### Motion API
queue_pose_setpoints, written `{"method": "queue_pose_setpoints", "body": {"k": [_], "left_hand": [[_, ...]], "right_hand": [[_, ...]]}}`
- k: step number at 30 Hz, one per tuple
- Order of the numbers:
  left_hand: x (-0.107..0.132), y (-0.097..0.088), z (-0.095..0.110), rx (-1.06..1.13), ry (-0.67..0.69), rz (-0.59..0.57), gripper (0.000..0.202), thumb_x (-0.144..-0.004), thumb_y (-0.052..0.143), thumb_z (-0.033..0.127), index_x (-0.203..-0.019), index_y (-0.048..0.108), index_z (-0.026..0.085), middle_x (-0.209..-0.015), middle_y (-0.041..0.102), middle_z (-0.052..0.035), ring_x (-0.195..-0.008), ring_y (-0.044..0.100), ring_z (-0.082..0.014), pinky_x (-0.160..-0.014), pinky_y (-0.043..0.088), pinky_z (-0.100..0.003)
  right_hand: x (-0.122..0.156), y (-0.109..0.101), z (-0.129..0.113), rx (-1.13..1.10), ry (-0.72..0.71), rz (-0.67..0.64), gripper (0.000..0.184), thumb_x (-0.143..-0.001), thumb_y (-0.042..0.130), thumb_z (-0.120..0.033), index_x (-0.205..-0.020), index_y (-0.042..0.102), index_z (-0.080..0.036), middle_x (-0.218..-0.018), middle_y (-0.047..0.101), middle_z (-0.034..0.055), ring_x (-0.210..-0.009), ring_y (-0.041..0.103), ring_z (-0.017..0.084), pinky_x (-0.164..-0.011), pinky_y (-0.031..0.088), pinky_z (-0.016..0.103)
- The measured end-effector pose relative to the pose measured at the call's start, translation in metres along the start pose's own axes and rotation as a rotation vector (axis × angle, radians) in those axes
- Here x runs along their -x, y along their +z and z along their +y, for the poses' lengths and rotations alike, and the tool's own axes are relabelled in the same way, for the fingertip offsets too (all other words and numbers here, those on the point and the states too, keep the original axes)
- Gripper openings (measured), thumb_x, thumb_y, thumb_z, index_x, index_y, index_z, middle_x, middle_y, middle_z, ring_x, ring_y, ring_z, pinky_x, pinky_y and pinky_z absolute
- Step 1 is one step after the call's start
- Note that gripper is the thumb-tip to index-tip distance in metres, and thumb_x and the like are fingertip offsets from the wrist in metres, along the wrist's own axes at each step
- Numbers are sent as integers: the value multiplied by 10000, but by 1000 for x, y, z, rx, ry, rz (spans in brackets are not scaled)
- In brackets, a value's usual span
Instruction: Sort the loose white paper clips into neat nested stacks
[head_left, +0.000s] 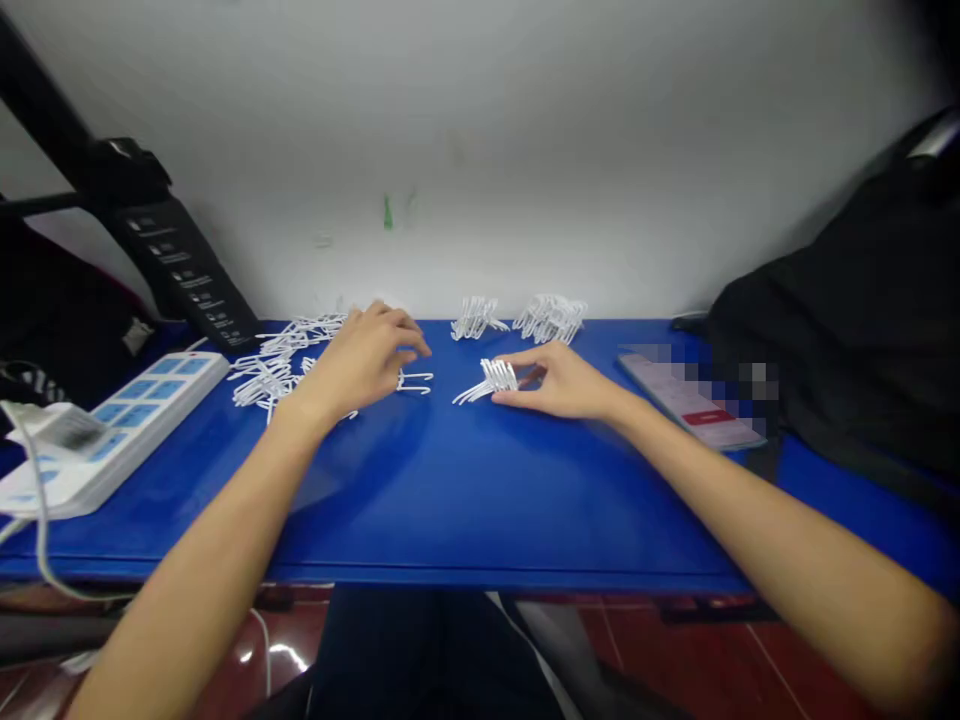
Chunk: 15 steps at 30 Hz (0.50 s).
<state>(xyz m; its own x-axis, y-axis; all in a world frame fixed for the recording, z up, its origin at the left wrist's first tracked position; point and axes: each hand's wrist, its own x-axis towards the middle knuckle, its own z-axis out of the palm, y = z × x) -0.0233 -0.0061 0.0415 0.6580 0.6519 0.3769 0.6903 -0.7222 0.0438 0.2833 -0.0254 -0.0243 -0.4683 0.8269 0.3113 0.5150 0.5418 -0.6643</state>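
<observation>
My left hand (367, 360) hovers palm down over a loose pile of small white wire clips (274, 360) at the left of the blue table (450, 500); its fingers curl beside a single clip (416, 380), and what they hold, if anything, is hidden. My right hand (559, 380) rests on the table and pinches a neat stack of white clips (491, 380) between thumb and fingers. Two more bundled groups of clips (476, 318) (551, 318) lie at the back by the wall.
A white power strip (112, 430) with blue switches lies at the left edge, cable trailing off. A phone (694, 405) lies right of my right hand. A black bag (847, 330) fills the right side. A dark box (187, 275) leans at the back left.
</observation>
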Motion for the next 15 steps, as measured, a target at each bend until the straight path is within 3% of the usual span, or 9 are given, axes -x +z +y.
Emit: {"method": "queue_pose_setpoints", "body": {"k": [2,4,11,15], "left_hand": [[4,1,-11,-8,-47,-128,281,-936,606,157,-1061,836,257,-1137,792,-67,-1085,680,-276,-981,491,-414],[6,5,-16,9,-111,-171,282,-925,612,160,-1066,841,248,-1098,806,-66,-1021,711,-261,-914,511,-371],[2,4,-3,177,-147,-11,263,-898,665,197,-1100,830,234,-909,811,-47,-840,729,-218,-796,519,-325],[-2,9,6,379,-220,96,184,-863,727,230,-999,849,210,-851,808,-49,-811,728,-209,-792,535,-327]], "right_hand": [[0,-1,-2,-17,-7,-4,552,-835,832,-479,-1303,792,-189,-1126,840,65,-898,788,253,-821,651,353],[1,-1,-3,-15,-16,-11,542,-838,827,-484,-1291,798,-187,-1111,843,61,-908,791,261,-824,650,353],[1,-1,0,36,17,14,629,-818,845,-495,-1352,763,-174,-1155,835,76,-913,793,267,-838,656,360],[1,-2,0,9,-15,-13,598,-833,829,-518,-1329,779,-188,-1145,836,70,-923,792,276,-845,663,386]]}}
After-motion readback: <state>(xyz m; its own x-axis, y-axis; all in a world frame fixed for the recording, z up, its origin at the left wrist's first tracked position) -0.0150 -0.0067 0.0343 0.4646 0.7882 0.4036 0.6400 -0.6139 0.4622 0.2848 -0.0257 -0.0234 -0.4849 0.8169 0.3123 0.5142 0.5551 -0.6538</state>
